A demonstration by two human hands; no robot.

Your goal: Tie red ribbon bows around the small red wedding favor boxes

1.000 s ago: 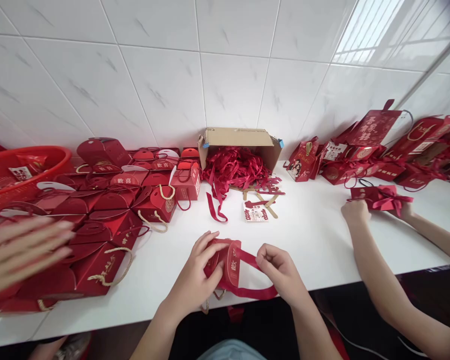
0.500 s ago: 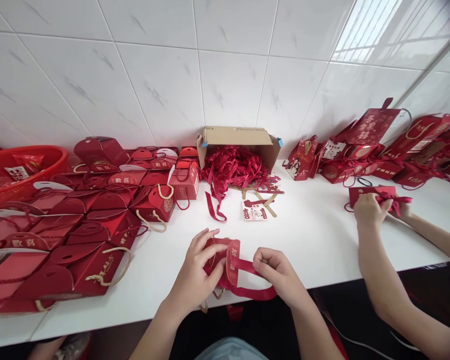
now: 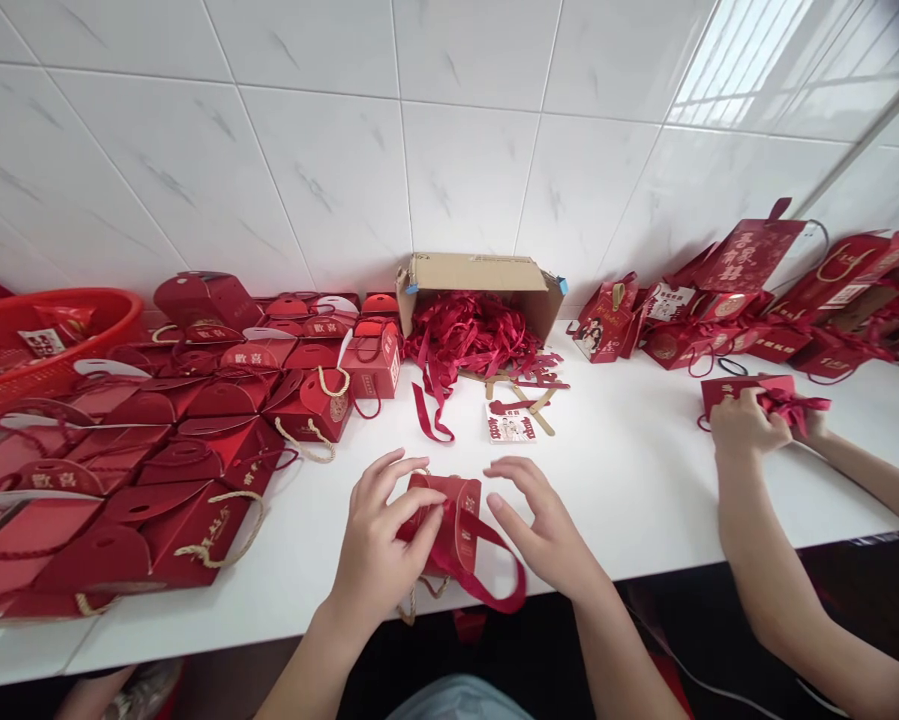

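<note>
Left hand [image 3: 383,512]: thumb and forefinger pinched red ribbon [image 3: 519,582] over red box [image 3: 460,492], near bench [image 3: 614,470] front edge. Right hand [image 3: 543,525]: fingers spread, gripping nothing, just beside box.

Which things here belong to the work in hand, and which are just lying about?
Part of it:
Red box, left hand on it
Red ribbon, right hand open beside it
Carton of ribbons, likely supply

Seemingly just lying about:
Printed card
Gold strips
Red basket
</note>
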